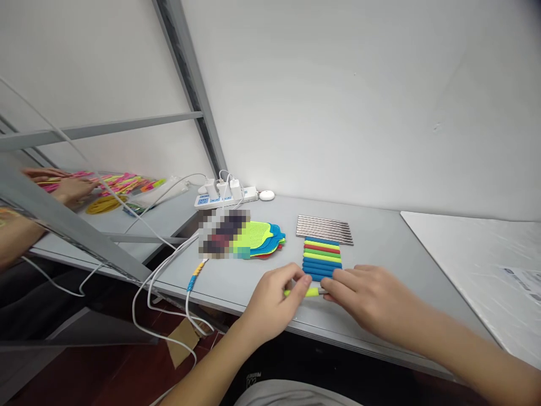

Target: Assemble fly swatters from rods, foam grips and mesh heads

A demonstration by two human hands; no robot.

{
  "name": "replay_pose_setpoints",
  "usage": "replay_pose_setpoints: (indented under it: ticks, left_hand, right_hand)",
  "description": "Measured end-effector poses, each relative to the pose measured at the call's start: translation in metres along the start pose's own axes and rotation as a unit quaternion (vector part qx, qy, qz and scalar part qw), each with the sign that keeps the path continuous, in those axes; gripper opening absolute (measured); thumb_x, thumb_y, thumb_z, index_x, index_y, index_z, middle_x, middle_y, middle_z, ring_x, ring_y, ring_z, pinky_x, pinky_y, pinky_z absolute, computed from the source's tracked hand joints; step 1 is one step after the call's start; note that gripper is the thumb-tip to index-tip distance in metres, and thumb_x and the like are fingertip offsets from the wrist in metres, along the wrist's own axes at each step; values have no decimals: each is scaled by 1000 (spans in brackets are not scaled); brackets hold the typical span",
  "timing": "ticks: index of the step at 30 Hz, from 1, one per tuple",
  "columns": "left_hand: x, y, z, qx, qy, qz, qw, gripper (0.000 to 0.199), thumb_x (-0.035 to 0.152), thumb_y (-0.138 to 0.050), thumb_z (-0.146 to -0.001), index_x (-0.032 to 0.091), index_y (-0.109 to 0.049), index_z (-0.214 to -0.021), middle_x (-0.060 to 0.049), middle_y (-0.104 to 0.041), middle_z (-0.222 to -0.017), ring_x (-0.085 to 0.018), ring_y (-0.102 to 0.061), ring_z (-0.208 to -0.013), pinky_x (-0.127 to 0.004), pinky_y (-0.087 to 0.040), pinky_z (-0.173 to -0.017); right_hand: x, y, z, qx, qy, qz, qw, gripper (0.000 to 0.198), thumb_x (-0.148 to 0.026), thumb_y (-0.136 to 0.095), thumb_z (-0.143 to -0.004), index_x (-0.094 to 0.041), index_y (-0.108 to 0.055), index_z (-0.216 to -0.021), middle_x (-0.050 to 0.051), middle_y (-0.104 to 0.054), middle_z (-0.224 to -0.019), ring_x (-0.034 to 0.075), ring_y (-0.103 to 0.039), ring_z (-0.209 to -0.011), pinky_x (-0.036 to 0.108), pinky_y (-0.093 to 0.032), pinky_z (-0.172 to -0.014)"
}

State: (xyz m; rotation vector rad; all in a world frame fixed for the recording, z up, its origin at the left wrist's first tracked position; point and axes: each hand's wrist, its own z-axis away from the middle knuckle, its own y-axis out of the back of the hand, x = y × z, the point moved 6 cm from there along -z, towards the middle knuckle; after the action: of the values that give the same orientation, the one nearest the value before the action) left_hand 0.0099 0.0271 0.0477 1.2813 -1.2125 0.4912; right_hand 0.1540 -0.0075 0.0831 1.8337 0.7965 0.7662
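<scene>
Near the table's front edge, my left hand (274,299) pinches a yellow-green handle grip (313,292) between thumb and fingers. My right hand (366,290) is closed at the grip's right end, where a short bit of metal rod (323,291) shows; my fingers hide the rest of it. Just beyond my hands lies a row of coloured handle grips (322,255) in blue, yellow-green, green and red. Behind them several thin metal rods (323,228) rest side by side. To their left is a stack of perforated fly swatter heads (260,235) in yellow-green, blue and red.
A white power strip (228,197) with chargers and cables stands by the wall, beside a small white case (266,195). A pixelated patch covers something left of the stack. White wrapped board (473,254) lies at right. Past the metal frame (203,113), another person's hands (71,189) handle colourful pieces.
</scene>
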Motion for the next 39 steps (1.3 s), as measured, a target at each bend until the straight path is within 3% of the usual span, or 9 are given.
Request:
replay_pose_setpoints:
  ticks: [3, 6, 9, 11, 18, 24, 28, 34, 39]
  left_hand:
    - [12, 0, 7, -60, -23, -90, 994, 31, 38, -40, -98, 20, -50, -74, 2, -52, -68, -14, -46, -67, -27, -29, -63]
    - [10, 8, 13, -57, 7, -62, 996, 26, 40, -44, -96, 21, -48, -78, 3, -50, -69, -14, -44, -65, -27, -27, -60]
    - [-3, 19, 18, -10, 70, 125, 990, 28, 46, -40, -97, 22, -50, -85, 5, -42, -64, -12, -38, -57, -25, -29, -56]
    - [-14, 25, 22, 45, 99, 286, 952, 29, 48, -39, -97, 22, -49, -89, 8, -36, -60, -9, -30, -48, -24, -33, -54]
    - [-39, 49, 38, 256, 86, 497, 825, 27, 42, -48, -95, 19, -49, -79, 10, -34, -53, -5, -27, -40, -24, -36, -54]
    - [-59, 66, 44, 355, 70, 533, 765, 28, 39, -49, -94, 19, -48, -75, 9, -33, -52, -5, -26, -40, -23, -36, -53]
    - [-69, 66, 43, 370, 79, 541, 751, 27, 39, -51, -93, 19, -49, -76, 9, -34, -52, -5, -27, -40, -23, -37, -53]
    - [-75, 65, 38, 365, 76, 522, 767, 26, 41, -54, -91, 19, -48, -78, 10, -34, -53, -5, -28, -39, -22, -37, -52]
    - [-75, 77, 38, 383, 55, 496, 778, 28, 42, -51, -92, 19, -46, -77, 10, -35, -53, -5, -28, -39, -22, -37, -53]
  right_hand:
    - [7, 15, -12, 26, 17, -3, 1000, 18, -14, -44, -96, -19, -61, -94, 1, -56, -72, 16, -48, -64, 31, -33, -61]
    - [16, 24, -29, 64, 4, -10, 998, 19, -24, -50, -96, -20, -59, -112, 5, -62, -88, 19, -55, -79, 34, -39, -72]
    - [36, 27, -49, 160, -100, -54, 981, 43, -34, -53, -94, -19, -45, -134, 13, -58, -119, 25, -54, -106, 40, -43, -86]
    - [48, 15, -66, 186, -164, -101, 964, 47, -34, -50, -95, -18, -39, -138, 15, -53, -129, 26, -51, -117, 40, -44, -93]
    - [12, -71, -146, 20, -83, -30, 996, 60, -49, -47, -94, -11, -43, -140, 19, -37, -150, 35, -28, -139, 55, -30, -107]
    - [-11, -102, -166, -20, -49, 6, 999, 62, -52, -41, -95, -7, -48, -137, 21, -30, -153, 35, -21, -143, 60, -21, -110]
    - [-11, -100, -160, -32, -47, 23, 998, 49, -47, -45, -94, -11, -59, -125, 19, -41, -148, 35, -32, -137, 61, -19, -110]
    - [-15, -88, -150, -10, -28, 45, 999, 36, -41, -53, -92, -14, -64, -113, 19, -50, -140, 34, -43, -129, 62, -24, -108]
    - [-16, -85, -139, 26, 2, 71, 997, 18, -14, -49, -92, -16, -65, -98, 15, -59, -128, 29, -51, -119, 61, -23, -109]
